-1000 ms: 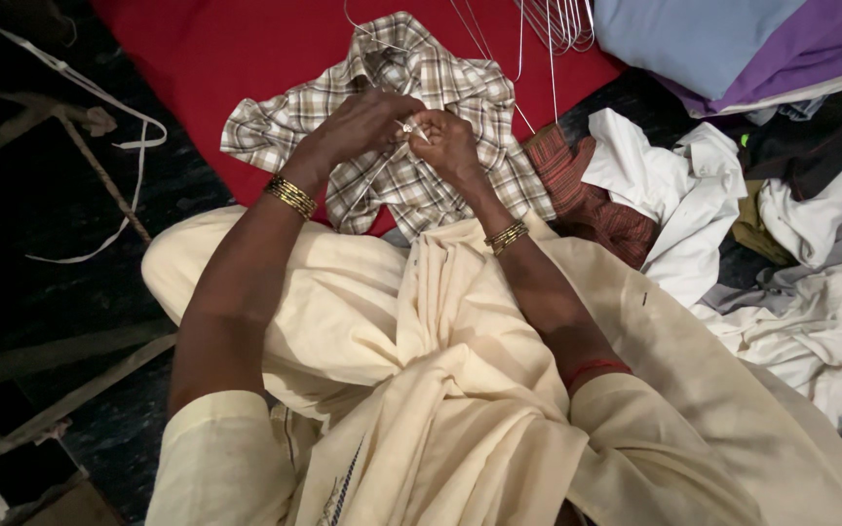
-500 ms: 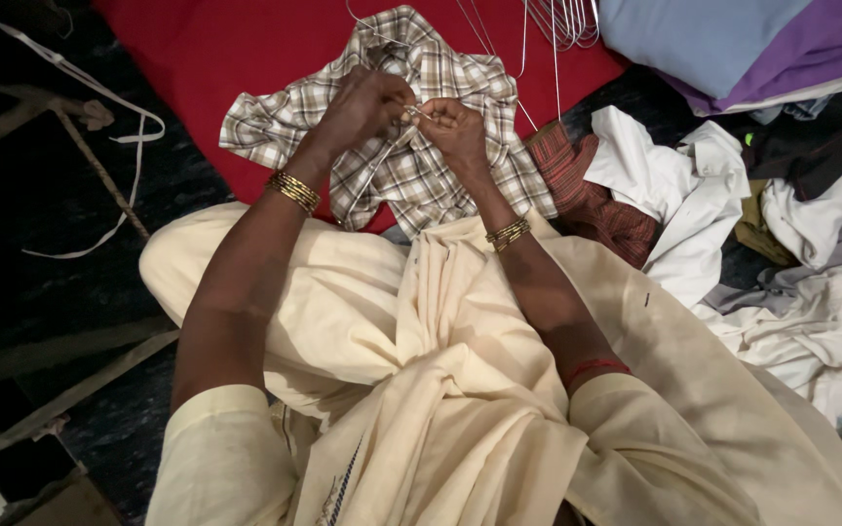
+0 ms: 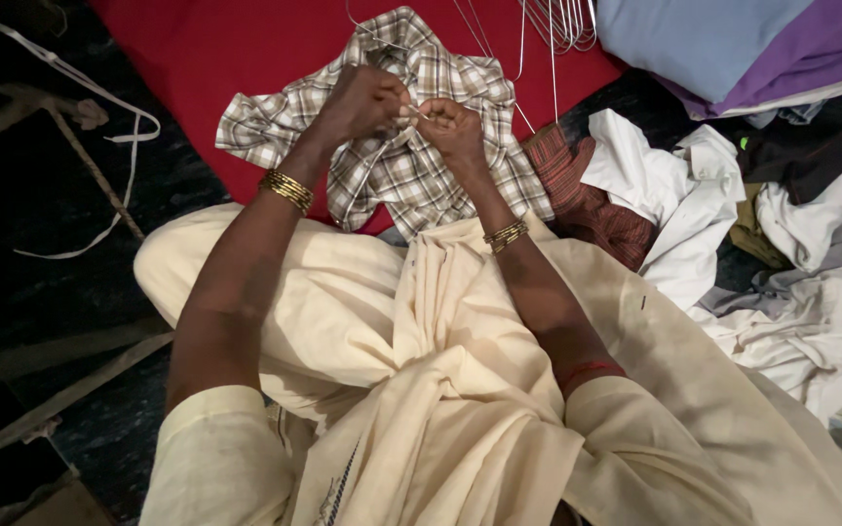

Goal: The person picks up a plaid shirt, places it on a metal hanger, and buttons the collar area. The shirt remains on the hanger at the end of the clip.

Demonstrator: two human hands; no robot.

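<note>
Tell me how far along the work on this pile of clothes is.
Done: folded blue and purple cloth is stacked at the top right. In hand: the left hand and right hand pinch something small and pale between their fingertips over the plaid shirt spread on the red cloth; what it is cannot be told. Left: the loose white garments and striped red piece lie crumpled, and the wire hangers are bare.

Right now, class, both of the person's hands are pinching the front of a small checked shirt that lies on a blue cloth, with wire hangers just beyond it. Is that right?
Not quite: the cloth under the checked shirt is red, not blue, as the head view shows. The rest stands: the left hand and right hand pinch the shirt's front together, and wire hangers lie just beyond it.
</note>
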